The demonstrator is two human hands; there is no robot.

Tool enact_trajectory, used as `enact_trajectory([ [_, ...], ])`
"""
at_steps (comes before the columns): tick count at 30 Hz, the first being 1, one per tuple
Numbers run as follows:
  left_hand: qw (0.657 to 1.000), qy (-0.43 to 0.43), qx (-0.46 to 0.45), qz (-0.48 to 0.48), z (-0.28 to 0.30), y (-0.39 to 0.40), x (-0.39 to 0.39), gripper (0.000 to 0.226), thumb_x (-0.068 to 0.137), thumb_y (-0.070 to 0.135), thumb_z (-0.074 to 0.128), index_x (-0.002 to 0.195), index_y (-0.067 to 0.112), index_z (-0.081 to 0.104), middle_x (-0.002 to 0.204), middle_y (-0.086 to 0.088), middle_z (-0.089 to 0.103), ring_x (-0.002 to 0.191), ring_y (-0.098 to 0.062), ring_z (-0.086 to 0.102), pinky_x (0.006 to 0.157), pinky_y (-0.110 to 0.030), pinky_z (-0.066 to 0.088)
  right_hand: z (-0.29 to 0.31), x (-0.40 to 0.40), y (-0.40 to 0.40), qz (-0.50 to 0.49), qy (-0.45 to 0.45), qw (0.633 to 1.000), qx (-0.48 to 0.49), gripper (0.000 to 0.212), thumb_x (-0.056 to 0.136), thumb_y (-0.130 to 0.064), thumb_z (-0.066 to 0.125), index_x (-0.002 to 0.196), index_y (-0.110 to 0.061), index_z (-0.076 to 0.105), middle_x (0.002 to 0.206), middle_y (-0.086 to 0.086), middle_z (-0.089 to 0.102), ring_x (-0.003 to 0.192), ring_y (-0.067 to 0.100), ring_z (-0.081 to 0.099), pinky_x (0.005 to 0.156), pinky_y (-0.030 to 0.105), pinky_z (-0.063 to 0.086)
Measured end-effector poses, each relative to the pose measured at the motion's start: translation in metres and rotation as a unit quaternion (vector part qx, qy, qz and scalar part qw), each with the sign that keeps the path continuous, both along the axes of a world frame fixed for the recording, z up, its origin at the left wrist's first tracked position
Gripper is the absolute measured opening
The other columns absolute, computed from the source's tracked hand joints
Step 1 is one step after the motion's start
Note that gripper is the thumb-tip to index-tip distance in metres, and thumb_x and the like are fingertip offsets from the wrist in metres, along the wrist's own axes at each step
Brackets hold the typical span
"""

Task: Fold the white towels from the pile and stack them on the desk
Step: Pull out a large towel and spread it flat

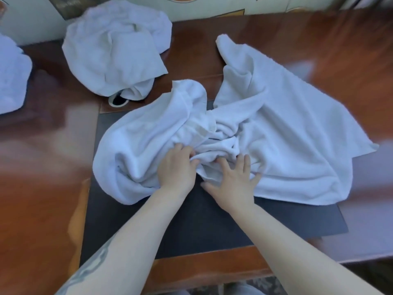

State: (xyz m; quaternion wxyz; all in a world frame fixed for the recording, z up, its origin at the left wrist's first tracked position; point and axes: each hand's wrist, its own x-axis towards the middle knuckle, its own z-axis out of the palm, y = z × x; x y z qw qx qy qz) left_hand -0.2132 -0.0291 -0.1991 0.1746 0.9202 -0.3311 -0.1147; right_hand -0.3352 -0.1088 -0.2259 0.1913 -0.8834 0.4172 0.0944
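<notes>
- The left hand (176, 167) curls its fingers into the bunched middle of the crumpled towel (276, 135), gripping a fold.
- The right hand (234, 179) lies just beside it, fingers spread flat on the cloth, holding nothing.
- The towel runs from 9 to 3 o'clock across the dark mat (191, 226); both hands are at its near edge, so spreading looks next.
- The pile (114, 50) sits at 11 o'clock on the desk (42, 167).

Towel: a crumpled white towel (265, 133) spreads across a dark mat (191, 226) on the wooden desk (42, 209).
Hands: left hand (177, 167) grips bunched cloth; right hand (232, 180) presses flat, fingers spread.
Pile: more white towels (112, 50) heaped behind.
</notes>
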Motion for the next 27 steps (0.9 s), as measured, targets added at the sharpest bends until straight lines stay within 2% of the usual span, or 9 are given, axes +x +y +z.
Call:
enact_trajectory([
  [5, 1.0, 0.02, 0.018, -0.012, 0.0, 0.001, 0.001, 0.01, 0.095, 0.034, 0.057, 0.094, 0.024, 0.058, 0.105, 0.007, 0.051, 0.097, -0.017, 0.05, 0.068, -0.031, 0.034, 0.006, 0.004, -0.01, -0.018, -0.025, 1.0, 0.006, 0.028, 0.096, -0.048, 0.045, 0.122, -0.04, 0.052, 0.151, 0.009, 0.027, 0.146, 0.023, 0.012, 0.108, 0.061, 0.024],
  [8, 0.999, 0.047, 0.02, -0.017, 0.001, 0.002, 0.003, 0.005, 0.092, 0.029, 0.058, 0.094, 0.025, 0.059, 0.105, 0.009, 0.053, 0.096, -0.015, 0.052, 0.067, -0.03, 0.04, 0.014, 0.011, -0.02, -0.029, -0.028, 0.998, 0.051, 0.027, 0.1, -0.041, 0.039, 0.112, -0.033, 0.062, 0.142, 0.008, 0.034, 0.14, 0.019, 0.022, 0.106, 0.058, 0.028],
  [12, 0.973, 0.181, -0.127, 0.06, 0.008, 0.009, 0.006, 0.023, 0.086, 0.019, 0.063, 0.106, 0.028, 0.057, 0.105, 0.014, 0.058, 0.082, -0.004, 0.056, 0.066, -0.024, 0.048, 0.023, 0.011, -0.026, -0.012, -0.004, 0.994, 0.109, 0.03, 0.1, -0.041, 0.04, 0.116, -0.035, 0.064, 0.143, 0.002, 0.03, 0.139, 0.018, 0.019, 0.109, 0.057, 0.023],
  [15, 0.959, 0.148, -0.22, 0.101, 0.019, 0.013, 0.014, 0.042, 0.083, 0.007, 0.061, 0.118, 0.029, 0.054, 0.119, 0.009, 0.052, 0.092, -0.006, 0.055, 0.078, -0.031, 0.052, 0.033, 0.003, -0.029, 0.002, -0.016, 0.989, 0.148, 0.02, 0.096, -0.039, 0.045, 0.085, -0.039, 0.061, 0.133, -0.006, 0.031, 0.13, 0.014, 0.028, 0.109, 0.053, 0.023],
  [19, 0.994, -0.07, -0.071, 0.046, 0.03, 0.01, 0.045, 0.069, 0.074, 0.03, 0.074, 0.136, 0.036, 0.044, 0.153, 0.0, 0.025, 0.139, -0.024, 0.021, 0.105, -0.039, 0.022, 0.044, -0.014, -0.036, 0.058, 0.047, 0.978, 0.196, 0.024, 0.095, -0.041, 0.047, 0.072, -0.041, 0.052, 0.128, -0.008, 0.03, 0.112, 0.009, 0.034, 0.11, 0.046, 0.025],
  [21, 0.996, 0.004, 0.063, 0.058, 0.029, 0.013, 0.064, 0.099, 0.069, 0.06, 0.074, 0.149, 0.043, 0.019, 0.162, -0.003, -0.006, 0.148, -0.023, -0.007, 0.113, -0.047, 0.009, 0.048, -0.024, -0.046, 0.062, 0.085, 0.973, 0.207, 0.017, 0.094, -0.042, 0.05, 0.078, -0.043, 0.055, 0.133, -0.012, 0.033, 0.11, 0.008, 0.034, 0.107, 0.039, 0.031],
  [23, 0.978, 0.128, 0.128, 0.102, 0.023, 0.019, 0.073, 0.114, 0.063, 0.078, 0.066, 0.152, 0.041, 0.005, 0.163, -0.009, -0.005, 0.15, -0.029, -0.003, 0.114, -0.053, 0.014, 0.052, -0.031, -0.057, 0.017, 0.103, 0.973, 0.205, 0.017, 0.091, -0.037, 0.053, 0.107, -0.041, 0.057, 0.133, -0.012, 0.043, 0.106, 0.011, 0.044, 0.098, 0.034, 0.039],
  [25, 0.967, 0.182, 0.117, 0.133, 0.013, 0.026, 0.069, 0.09, 0.071, 0.078, 0.053, 0.145, 0.033, 0.029, 0.156, -0.009, 0.025, 0.142, -0.032, 0.025, 0.11, -0.053, 0.028, 0.055, -0.032, -0.063, -0.042, 0.129, 0.975, 0.176, 0.033, 0.091, -0.035, 0.051, 0.123, -0.031, 0.051, 0.123, -0.011, 0.052, 0.099, 0.014, 0.05, 0.086, 0.031, 0.041],
  [27, 0.974, 0.149, 0.059, 0.159, 0.003, 0.031, 0.062, 0.046, 0.089, 0.06, 0.039, 0.121, 0.029, 0.048, 0.134, -0.005, 0.05, 0.123, -0.029, 0.043, 0.101, -0.051, 0.035, 0.059, -0.022, -0.061, -0.036, 0.175, 0.979, 0.098, 0.027, 0.095, -0.03, 0.044, 0.118, -0.025, 0.059, 0.107, -0.009, 0.056, 0.095, 0.016, 0.052, 0.078, 0.029, 0.039],
])
